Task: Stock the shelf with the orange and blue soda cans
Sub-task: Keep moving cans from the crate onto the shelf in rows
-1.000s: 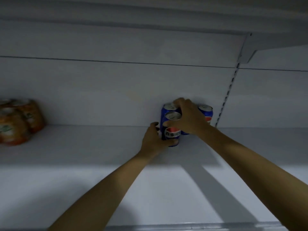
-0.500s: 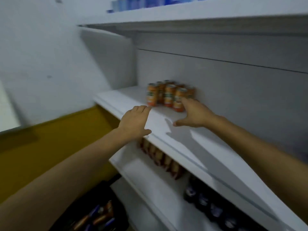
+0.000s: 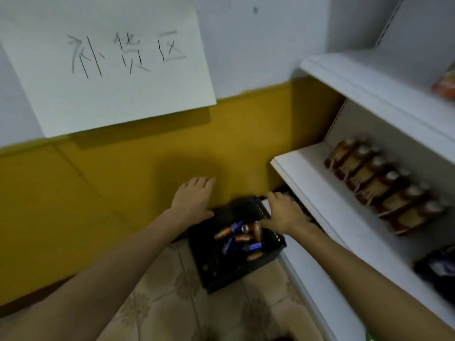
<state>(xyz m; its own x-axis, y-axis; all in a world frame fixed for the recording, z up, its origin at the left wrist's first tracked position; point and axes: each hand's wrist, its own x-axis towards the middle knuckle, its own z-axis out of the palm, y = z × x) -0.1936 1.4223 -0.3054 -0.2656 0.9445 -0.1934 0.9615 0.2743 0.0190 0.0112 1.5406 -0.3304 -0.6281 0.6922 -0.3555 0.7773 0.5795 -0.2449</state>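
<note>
Hands are hanging released over my black crate [image 3: 268, 260] of orange and blue cans [image 3: 242, 236], left hand [image 3: 194, 196] near its far rim, right hand [image 3: 283, 212] beside the shelf edge [image 3: 302, 185].

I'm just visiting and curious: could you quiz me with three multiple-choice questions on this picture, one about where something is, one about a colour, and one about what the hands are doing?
1. Where do the loose soda cans lie?
A. in the black crate on the floor
B. on the top shelf
C. on the paper sign

2. What colour is the lower wall behind the crate?
A. green
B. mustard yellow
C. red

3. What are the hands holding?
A. a can each
B. one bottle together
C. nothing

Answers:
1 A, the orange and blue cans sit jumbled inside the crate.
2 B, yellow runs below the paper sign.
3 C, the left hand and right hand are open and hold nothing.
</note>
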